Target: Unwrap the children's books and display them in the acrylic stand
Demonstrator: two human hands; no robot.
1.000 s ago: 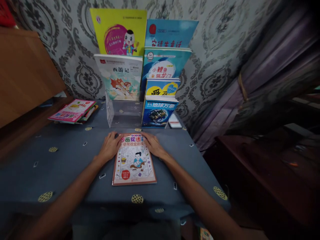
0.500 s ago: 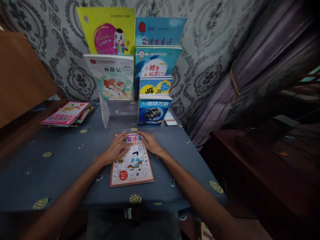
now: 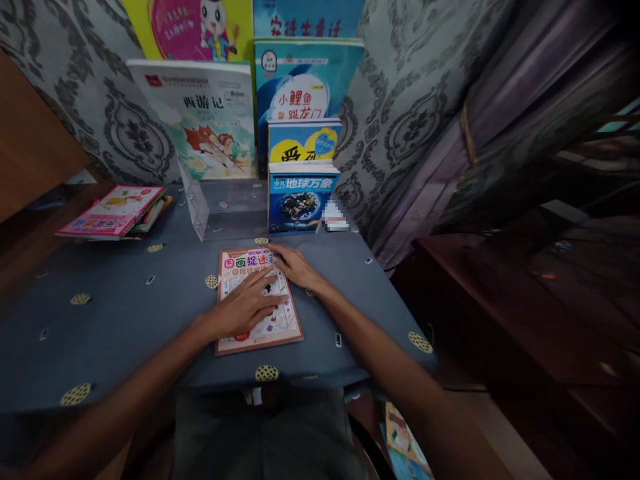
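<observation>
one bk [image 3: 280, 327], orange-bordered, flat & face up on the dk blue tablecloth [image 3: 170, 313], approx centred in front of the person. title end pts away, twd the clear stand [image 3: 197, 207]; bottom edge faces the wearer, so cover text reads right way up. long axis runs near-far, top end leaning a touch l. bk lies under both hands: l hand [image 3: 247, 307] is open, palm down across mid cover, fingers spread & pointing r, hiding part of the drawing. r hand [image 3: 296, 267] also open, fingers loosely bent, at the far r corner, fingertips on the cover there, wrist off the bk to the r. beyond the bk, w/ a gap of cloth btwn, the stand holds several upright bks, incl. an earth-cover bk [image 3: 300, 200]. over to the l, a small pile of bks [image 3: 113, 210].
</observation>
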